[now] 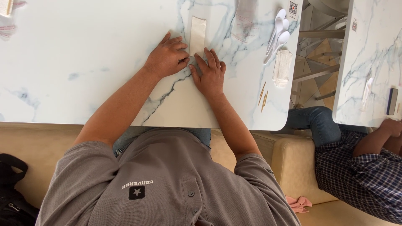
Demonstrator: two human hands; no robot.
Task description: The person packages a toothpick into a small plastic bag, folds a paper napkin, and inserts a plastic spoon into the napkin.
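Cream paper, a long narrow folded strip point(197, 35), lies flat on a white marble-patterned surface point(83, 62) in front of a seated person. Both hands press its near end: the left hand point(166, 56) with fingers point(181, 47) curled narrow against the strip's left edge, the right hand point(209, 74) with fingers spread flat just below it. Even, firm pressure along the fold should keep the crease sharp. Right of the strip lie white plastic spoons point(278, 31), stacked napkins point(282, 67) and thin toothpicks point(263, 95).
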